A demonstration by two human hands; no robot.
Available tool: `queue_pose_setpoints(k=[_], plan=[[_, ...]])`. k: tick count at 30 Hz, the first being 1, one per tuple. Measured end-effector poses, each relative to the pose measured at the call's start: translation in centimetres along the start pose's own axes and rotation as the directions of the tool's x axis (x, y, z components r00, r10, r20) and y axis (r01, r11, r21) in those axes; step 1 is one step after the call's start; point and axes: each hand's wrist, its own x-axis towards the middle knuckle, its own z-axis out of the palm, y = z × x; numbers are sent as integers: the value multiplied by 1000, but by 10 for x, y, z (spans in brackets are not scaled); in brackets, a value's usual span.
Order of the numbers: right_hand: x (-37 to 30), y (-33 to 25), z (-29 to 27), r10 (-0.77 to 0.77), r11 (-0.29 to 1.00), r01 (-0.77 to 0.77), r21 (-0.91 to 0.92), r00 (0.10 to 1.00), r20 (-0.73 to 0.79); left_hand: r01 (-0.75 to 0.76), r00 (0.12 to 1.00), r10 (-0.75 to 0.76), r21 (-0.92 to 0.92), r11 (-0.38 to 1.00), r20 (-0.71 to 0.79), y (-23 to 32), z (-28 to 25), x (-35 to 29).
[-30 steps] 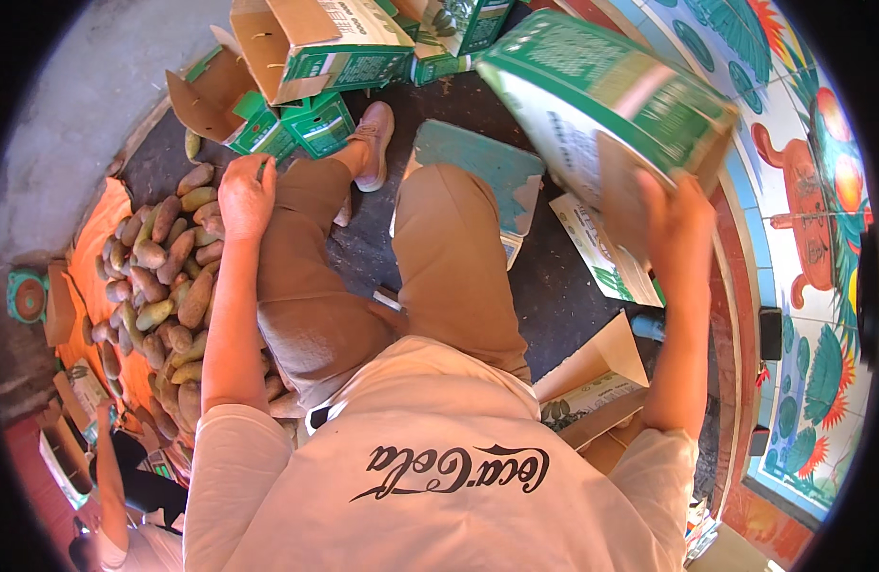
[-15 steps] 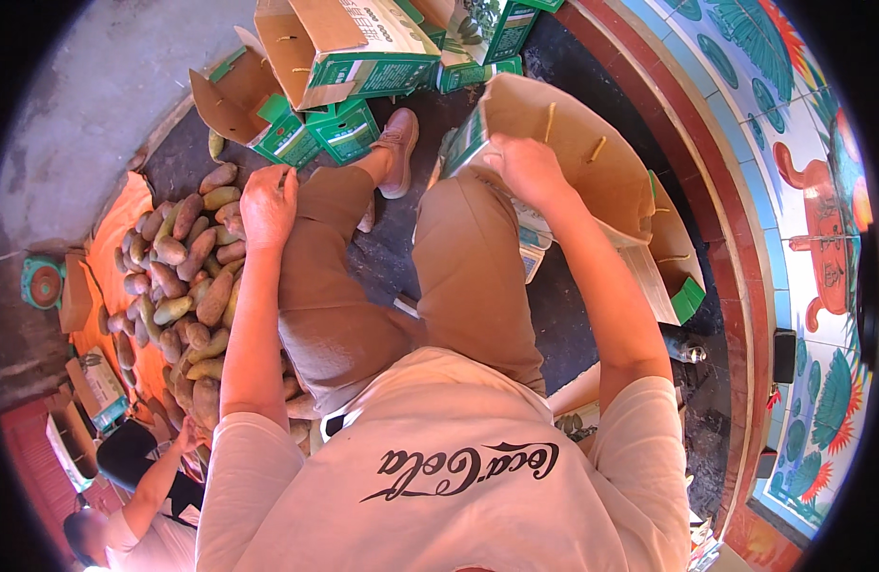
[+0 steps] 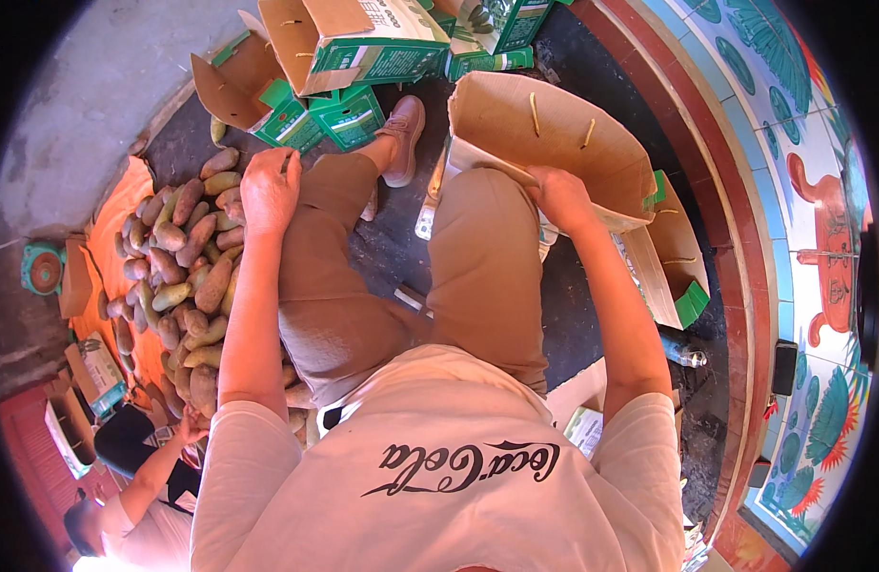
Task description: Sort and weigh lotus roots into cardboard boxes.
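Note:
My right hand [image 3: 559, 197] is closed on the near rim of an open cardboard box [image 3: 515, 124], just beyond my right knee. The box is brown inside, with two yellow cord loops on its far wall; no contents show in the visible part. My left hand [image 3: 271, 191] is over my left thigh with its fingers curled. A small dark thing shows at its fingertips, too small to name. Beside my left forearm lies a heap of brown and greenish sweet-potato-like tubers [image 3: 193, 238], partly on an orange sheet [image 3: 106, 243].
Several green and brown cartons [image 3: 349, 119] stand ahead of my feet. Another open carton [image 3: 676, 238] is right of the box. A curved tiled ledge [image 3: 735, 286] borders the right side. At lower left a person [image 3: 153, 505] reaches toward the heap.
The open box has turned and shifted left, and its printed side no longer shows. My right hand has moved right and nearer along its rim. My left hand has risen slightly.

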Motion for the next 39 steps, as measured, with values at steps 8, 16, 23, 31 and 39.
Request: queue_pose_setpoints(k=[8, 16, 23, 31, 39], plan=[[53, 20, -33, 84, 981, -128, 149, 958, 275, 18, 1000, -18, 18, 1000, 6, -1, -2, -2], [69, 0, -42, 34, 992, -85, 93, 890, 455, 37, 999, -37, 14, 999, 3, -6, -3, -6], [45, -6, -22, -38, 994, -8, 113, 915, 402, 64, 998, -64, 6, 998, -10, 5, -7, -1], [34, -8, -12, -55, 967, -27, 253, 949, 310, 163, 927, -293, -454, 876, -233, 17, -11, 12], [33, -13, -12, -190, 981, 168, 97, 939, 288, 366, 916, -394, -238, 899, -78, -37, 7, -59]])
